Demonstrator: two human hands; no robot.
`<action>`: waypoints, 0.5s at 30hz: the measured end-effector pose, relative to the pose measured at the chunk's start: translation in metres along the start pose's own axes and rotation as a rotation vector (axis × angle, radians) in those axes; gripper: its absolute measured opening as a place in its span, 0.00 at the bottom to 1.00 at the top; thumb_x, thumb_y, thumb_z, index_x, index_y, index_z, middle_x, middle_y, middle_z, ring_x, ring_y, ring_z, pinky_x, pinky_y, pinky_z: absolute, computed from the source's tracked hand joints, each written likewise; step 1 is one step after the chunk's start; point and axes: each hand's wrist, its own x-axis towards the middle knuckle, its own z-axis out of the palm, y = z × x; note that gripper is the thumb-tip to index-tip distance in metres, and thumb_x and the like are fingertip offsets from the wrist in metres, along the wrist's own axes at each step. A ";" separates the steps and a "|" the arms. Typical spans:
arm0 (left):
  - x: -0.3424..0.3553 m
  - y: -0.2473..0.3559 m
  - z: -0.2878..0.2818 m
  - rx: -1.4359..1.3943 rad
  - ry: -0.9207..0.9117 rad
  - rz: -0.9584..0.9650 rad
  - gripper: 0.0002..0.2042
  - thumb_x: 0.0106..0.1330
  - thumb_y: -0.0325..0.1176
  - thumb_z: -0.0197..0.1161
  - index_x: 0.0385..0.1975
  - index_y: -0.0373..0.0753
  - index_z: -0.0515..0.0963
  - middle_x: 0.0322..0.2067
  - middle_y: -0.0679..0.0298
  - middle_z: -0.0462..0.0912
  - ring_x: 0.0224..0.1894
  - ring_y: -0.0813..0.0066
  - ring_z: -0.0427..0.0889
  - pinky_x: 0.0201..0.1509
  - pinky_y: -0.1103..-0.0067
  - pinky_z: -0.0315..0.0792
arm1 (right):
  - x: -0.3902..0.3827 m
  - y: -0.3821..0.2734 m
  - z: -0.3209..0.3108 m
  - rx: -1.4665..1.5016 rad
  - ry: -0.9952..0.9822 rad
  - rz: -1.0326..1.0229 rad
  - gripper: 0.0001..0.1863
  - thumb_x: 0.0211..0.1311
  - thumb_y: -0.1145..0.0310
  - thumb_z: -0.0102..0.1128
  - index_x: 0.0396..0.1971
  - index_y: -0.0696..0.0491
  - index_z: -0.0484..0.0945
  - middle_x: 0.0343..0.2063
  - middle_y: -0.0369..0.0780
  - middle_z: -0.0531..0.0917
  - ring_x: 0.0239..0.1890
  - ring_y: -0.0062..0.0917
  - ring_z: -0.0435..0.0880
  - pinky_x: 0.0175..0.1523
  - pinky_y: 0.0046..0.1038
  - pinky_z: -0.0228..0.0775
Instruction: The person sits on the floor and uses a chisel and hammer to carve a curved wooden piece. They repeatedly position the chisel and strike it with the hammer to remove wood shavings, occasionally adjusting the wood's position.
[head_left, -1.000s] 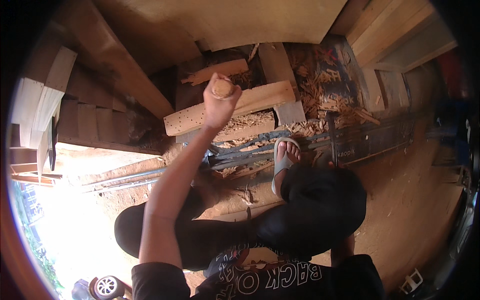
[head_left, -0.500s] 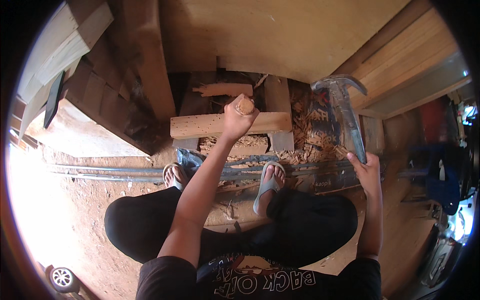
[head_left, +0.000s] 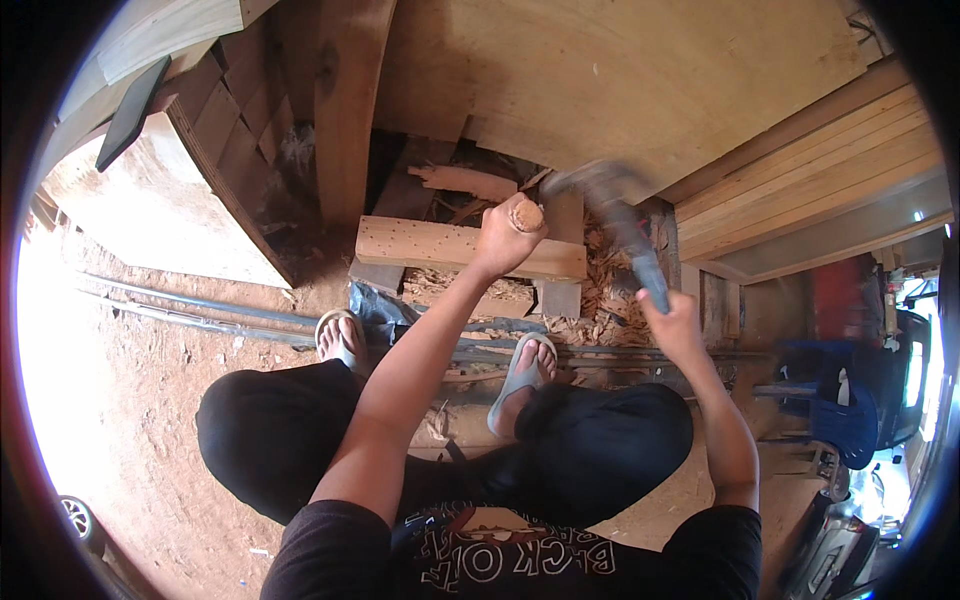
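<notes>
Frame centre: a hole-dotted wooden beam [head_left: 415,243]. Over it, I see the left hand [head_left: 507,242] clamped round a wooden tool handle [head_left: 526,215], lower end hidden. Right of centre, a motion-blurred claw hammer [head_left: 624,223]; the right hand [head_left: 674,324] wraps its grip.

Brown earth floor [head_left: 200,385]. Landmark: long pale-tan wooden beam [head_left: 415,243], dotted with dark holes, resting across two flat greyish wooden boards [head_left: 558,298]. Right of beam: pale, splintered wood chips [head_left: 606,285], scattered thickly. Near side: long thin grey pipes [head_left: 215,302]. Near its left end: crumpled blue-grey plastic sheet [head_left: 373,304].
</notes>
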 end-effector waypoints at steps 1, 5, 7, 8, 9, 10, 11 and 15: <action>0.001 0.000 0.000 0.026 0.007 0.022 0.11 0.58 0.30 0.70 0.31 0.33 0.74 0.28 0.50 0.83 0.34 0.52 0.86 0.42 0.67 0.78 | 0.003 0.002 0.001 -0.013 0.005 -0.052 0.22 0.72 0.56 0.67 0.22 0.55 0.79 0.14 0.29 0.73 0.19 0.15 0.68 0.25 0.29 0.60; 0.001 -0.001 0.000 -0.110 -0.003 -0.048 0.11 0.57 0.31 0.70 0.31 0.33 0.75 0.29 0.47 0.83 0.38 0.41 0.85 0.42 0.64 0.78 | 0.004 0.000 -0.018 0.041 -0.023 -0.062 0.21 0.72 0.56 0.67 0.21 0.55 0.79 0.15 0.29 0.73 0.19 0.14 0.68 0.24 0.29 0.59; 0.001 -0.003 0.001 -0.080 0.012 -0.009 0.11 0.57 0.31 0.70 0.30 0.33 0.74 0.29 0.48 0.83 0.38 0.42 0.85 0.42 0.64 0.78 | -0.002 -0.007 -0.033 0.174 0.005 0.047 0.21 0.71 0.57 0.69 0.21 0.52 0.77 0.14 0.28 0.71 0.18 0.13 0.67 0.23 0.27 0.58; 0.001 -0.004 0.001 -0.058 0.017 0.011 0.11 0.57 0.31 0.70 0.30 0.34 0.74 0.29 0.48 0.83 0.38 0.42 0.85 0.42 0.64 0.78 | -0.007 -0.011 -0.043 0.367 -0.012 0.013 0.21 0.71 0.57 0.69 0.20 0.49 0.75 0.14 0.27 0.70 0.17 0.11 0.66 0.22 0.25 0.56; 0.001 -0.005 0.002 -0.050 0.026 0.028 0.11 0.57 0.31 0.70 0.29 0.34 0.73 0.28 0.48 0.83 0.36 0.44 0.85 0.42 0.64 0.78 | -0.010 -0.015 -0.051 0.485 0.007 -0.013 0.21 0.71 0.58 0.69 0.19 0.48 0.75 0.14 0.27 0.70 0.17 0.11 0.66 0.22 0.24 0.55; 0.001 -0.006 0.003 -0.066 0.020 0.010 0.11 0.57 0.31 0.70 0.30 0.34 0.74 0.29 0.49 0.83 0.36 0.44 0.85 0.42 0.64 0.78 | -0.014 -0.018 -0.055 0.609 0.005 -0.036 0.21 0.71 0.58 0.69 0.18 0.47 0.74 0.14 0.27 0.70 0.16 0.10 0.65 0.21 0.23 0.55; 0.002 -0.006 0.003 -0.076 0.011 -0.003 0.11 0.57 0.31 0.70 0.30 0.34 0.74 0.29 0.49 0.83 0.36 0.44 0.85 0.42 0.64 0.78 | -0.015 -0.021 -0.054 0.636 -0.015 -0.019 0.21 0.71 0.58 0.68 0.18 0.48 0.74 0.14 0.28 0.71 0.16 0.12 0.66 0.22 0.24 0.56; 0.002 -0.006 0.002 -0.081 -0.001 -0.033 0.11 0.57 0.31 0.70 0.31 0.34 0.75 0.29 0.49 0.83 0.34 0.47 0.85 0.41 0.65 0.77 | -0.015 -0.022 -0.020 0.284 0.016 -0.075 0.22 0.72 0.57 0.67 0.19 0.54 0.76 0.13 0.31 0.72 0.17 0.17 0.68 0.23 0.29 0.60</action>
